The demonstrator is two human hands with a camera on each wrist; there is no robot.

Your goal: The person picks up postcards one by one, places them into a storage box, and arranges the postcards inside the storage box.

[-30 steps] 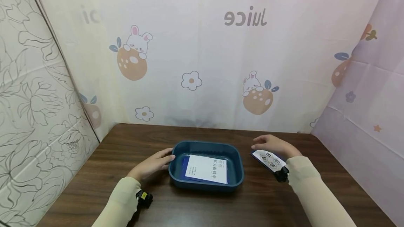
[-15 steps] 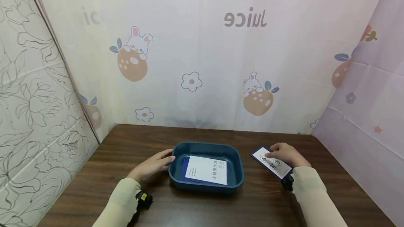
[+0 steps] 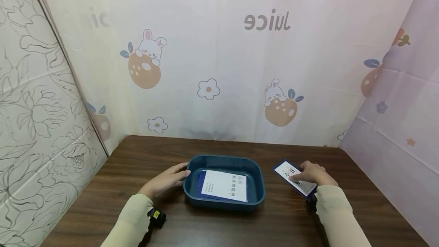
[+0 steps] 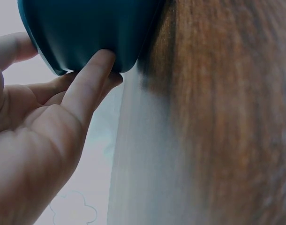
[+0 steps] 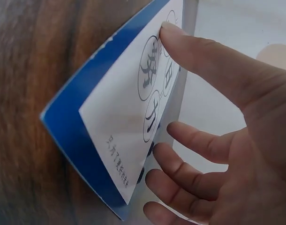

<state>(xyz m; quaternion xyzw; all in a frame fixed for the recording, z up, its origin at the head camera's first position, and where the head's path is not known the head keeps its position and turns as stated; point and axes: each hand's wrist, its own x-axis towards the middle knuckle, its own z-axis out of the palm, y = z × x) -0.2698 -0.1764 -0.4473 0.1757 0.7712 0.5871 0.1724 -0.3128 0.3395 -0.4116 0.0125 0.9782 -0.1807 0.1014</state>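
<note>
A dark blue rectangular plastic basin stands mid-table, holding white-and-blue cards printed with Chinese characters. My left hand grips its left end, thumb over the rim and fingers against the outer wall; the left wrist view shows fingertips on that wall. Right of the basin, a similar card with a blue border lies slantwise on the table. Over it, my right hand rests its thumb on the printed face. In the right wrist view the other fingers are slightly bent along the card's long edge.
The brown wooden table ends at a patterned curtain behind, with more curtain on both sides. Black cameras sit on both wrists, the left one beside the sleeve.
My right hand has slid from the card's far end toward its near right side, exposing more of the printed face. The left hand and basin have stayed put.
</note>
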